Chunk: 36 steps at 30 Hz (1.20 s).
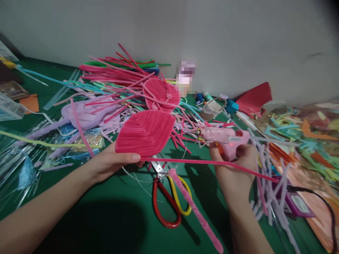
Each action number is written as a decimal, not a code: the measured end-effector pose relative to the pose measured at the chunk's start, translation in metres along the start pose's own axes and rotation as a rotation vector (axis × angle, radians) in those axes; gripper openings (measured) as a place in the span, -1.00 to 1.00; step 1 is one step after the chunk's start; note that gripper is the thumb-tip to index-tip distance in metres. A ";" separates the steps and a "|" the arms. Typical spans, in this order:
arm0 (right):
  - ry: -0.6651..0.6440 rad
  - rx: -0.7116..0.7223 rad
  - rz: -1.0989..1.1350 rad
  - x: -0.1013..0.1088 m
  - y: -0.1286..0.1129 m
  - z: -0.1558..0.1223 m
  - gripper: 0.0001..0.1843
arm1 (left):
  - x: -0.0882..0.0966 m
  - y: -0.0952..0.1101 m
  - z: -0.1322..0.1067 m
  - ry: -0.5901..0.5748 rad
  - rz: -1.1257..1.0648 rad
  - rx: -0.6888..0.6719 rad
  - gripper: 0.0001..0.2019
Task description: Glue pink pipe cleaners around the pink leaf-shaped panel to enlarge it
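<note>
My left hand pinches the lower edge of a leaf-shaped piece made of dark pink pipe cleaners in rows. A long pink pipe cleaner runs from under that thumb to the right, passing over my right wrist. My right hand is wrapped round the handle of a pink hot glue gun, its nozzle pointing left toward the leaf. Below the leaf lie scissors with one red and one yellow handle loop. A fuzzy pink stem lies across them.
Loose pink pipe cleaners and a round pink piece lie behind the leaf. Lilac pipe-cleaner work is at left. Right of my hand are lilac strips, a purple device with a black cable, and paper scraps.
</note>
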State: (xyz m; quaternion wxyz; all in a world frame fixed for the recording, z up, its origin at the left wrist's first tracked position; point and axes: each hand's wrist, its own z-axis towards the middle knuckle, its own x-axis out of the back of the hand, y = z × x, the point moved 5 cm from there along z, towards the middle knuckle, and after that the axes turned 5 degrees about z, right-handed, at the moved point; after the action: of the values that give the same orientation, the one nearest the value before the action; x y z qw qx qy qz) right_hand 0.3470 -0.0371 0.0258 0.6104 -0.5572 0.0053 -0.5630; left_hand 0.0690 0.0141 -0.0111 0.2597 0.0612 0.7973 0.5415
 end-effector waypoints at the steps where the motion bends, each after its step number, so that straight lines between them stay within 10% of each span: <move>1: 0.009 0.001 -0.006 0.001 0.000 0.001 -0.52 | 0.000 0.000 0.000 0.000 0.001 0.003 -0.70; 36: -0.205 0.226 0.185 -0.010 -0.021 -0.020 -0.58 | 0.000 -0.005 0.003 -0.004 0.055 0.030 -0.71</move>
State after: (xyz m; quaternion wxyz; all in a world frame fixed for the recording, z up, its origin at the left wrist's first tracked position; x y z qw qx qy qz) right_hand 0.3164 -0.0386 0.0261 0.7155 -0.5367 -0.0690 -0.4418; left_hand 0.0711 0.0145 -0.0167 0.2454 0.0881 0.8027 0.5363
